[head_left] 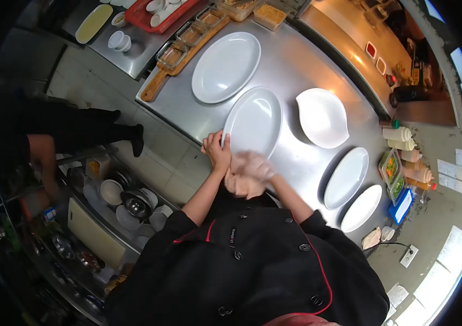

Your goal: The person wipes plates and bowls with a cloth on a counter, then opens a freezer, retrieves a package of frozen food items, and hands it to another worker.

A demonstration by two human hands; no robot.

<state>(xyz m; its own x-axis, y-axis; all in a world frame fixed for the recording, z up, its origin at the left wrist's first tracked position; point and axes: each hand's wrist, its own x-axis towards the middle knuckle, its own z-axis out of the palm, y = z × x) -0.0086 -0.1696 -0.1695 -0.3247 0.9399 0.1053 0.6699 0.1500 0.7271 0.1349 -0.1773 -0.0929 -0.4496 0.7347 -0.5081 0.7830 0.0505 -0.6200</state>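
A white oval plate [255, 117] lies at the near edge of the steel counter, just in front of me. My left hand [218, 153] grips its left rim, the thumb over the edge and the fingers curled outside. At the plate's near end, my right hand [254, 164] is smeared by motion. A pale beige cloth [244, 186] is bunched under it and hangs toward me, covering part of the rim. Another oval plate [226, 66] lies just beyond, and a white pointed bowl [322, 118] stands to the right.
Two more oval plates [346, 178] sit along the right side. Squeeze bottles [399, 134] and a vegetable container [391, 168] line the wall. A wooden board [155, 87] bears several glass containers. On the left, a person [41, 146] stands by a dish rack [128, 204].
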